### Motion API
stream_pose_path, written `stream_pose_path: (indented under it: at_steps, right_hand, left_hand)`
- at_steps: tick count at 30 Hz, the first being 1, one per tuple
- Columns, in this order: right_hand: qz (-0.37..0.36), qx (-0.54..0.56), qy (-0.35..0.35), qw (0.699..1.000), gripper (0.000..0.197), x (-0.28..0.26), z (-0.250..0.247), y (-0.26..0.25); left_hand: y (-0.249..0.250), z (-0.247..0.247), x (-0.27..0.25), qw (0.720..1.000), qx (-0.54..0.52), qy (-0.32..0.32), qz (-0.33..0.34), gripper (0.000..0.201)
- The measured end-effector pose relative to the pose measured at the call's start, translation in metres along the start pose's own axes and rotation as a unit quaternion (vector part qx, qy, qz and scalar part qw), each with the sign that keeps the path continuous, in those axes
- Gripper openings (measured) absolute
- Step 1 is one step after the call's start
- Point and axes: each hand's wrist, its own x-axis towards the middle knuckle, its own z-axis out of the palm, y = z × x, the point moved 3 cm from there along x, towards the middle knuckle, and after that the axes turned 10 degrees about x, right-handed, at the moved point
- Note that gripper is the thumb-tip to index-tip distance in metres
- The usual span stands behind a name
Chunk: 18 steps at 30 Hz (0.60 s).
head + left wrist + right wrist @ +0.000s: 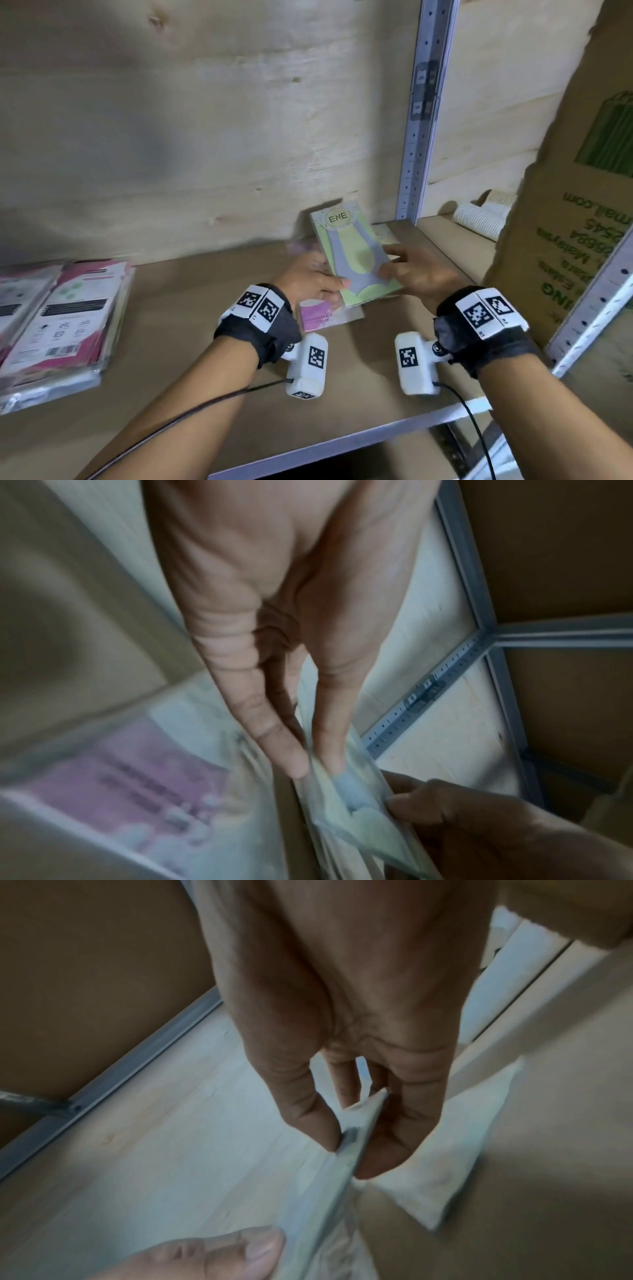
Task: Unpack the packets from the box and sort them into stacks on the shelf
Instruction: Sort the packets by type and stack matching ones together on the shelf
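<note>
A green packet [352, 253] with a grey garment picture and an "ENE" label is held tilted above the shelf board [212, 318]. My left hand [308, 279] pinches its left edge between thumb and fingers, as the left wrist view shows on the green packet [346, 791]. My right hand [414, 270] pinches its right edge, the packet [346, 1153] edge-on between thumb and fingers. A pink packet [323, 313] lies flat on the board beneath, seen blurred as the pink packet [130, 785]. A pale packet [455, 1153] lies under my right hand.
A stack of pink-and-white packets [58, 325] lies at the left of the shelf. A grey metal upright [423, 113] stands behind the hands. A large cardboard box [565, 222] rises at the right, with rolled white cloth [479, 219] behind it. A plywood wall backs the shelf.
</note>
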Motion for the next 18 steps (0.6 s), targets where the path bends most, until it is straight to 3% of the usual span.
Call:
stream_pose_path:
  at_steps: [3, 6, 9, 12, 15, 18]
  right_hand:
    - [-0.012, -0.07, 0.099, 0.993, 0.045, 0.012, -0.029, 0.0]
    - [-0.032, -0.144, 0.171, 0.974, 0.031, 0.017, -0.048, 0.003]
    - [-0.044, -0.187, 0.168, 0.967, 0.021, 0.017, -0.054, 0.005]
    - [-0.029, -0.218, 0.158, 0.963, 0.042, 0.018, -0.055, 0.006]
    - [-0.025, -0.226, 0.151, 0.962, 0.045, 0.017, -0.055, 0.005]
    - [-0.015, -0.239, 0.144, 0.96, 0.036, 0.014, -0.054, 0.004]
  left_hand:
    - [0.015, 0.02, 0.025, 0.999, 0.007, 0.026, -0.024, 0.052]
    - [0.028, 0.037, 0.041, 0.997, 0.037, 0.037, -0.051, 0.07]
    - [0.034, 0.048, 0.053, 0.996, 0.056, 0.037, -0.062, 0.048]
    - [0.035, 0.055, 0.057, 0.994, 0.053, 0.056, -0.074, 0.028]
    - [0.036, 0.058, 0.058, 0.986, 0.128, 0.093, -0.047, 0.041]
    - [0.039, 0.06, 0.057, 0.976, 0.19, 0.086, -0.06, 0.053]
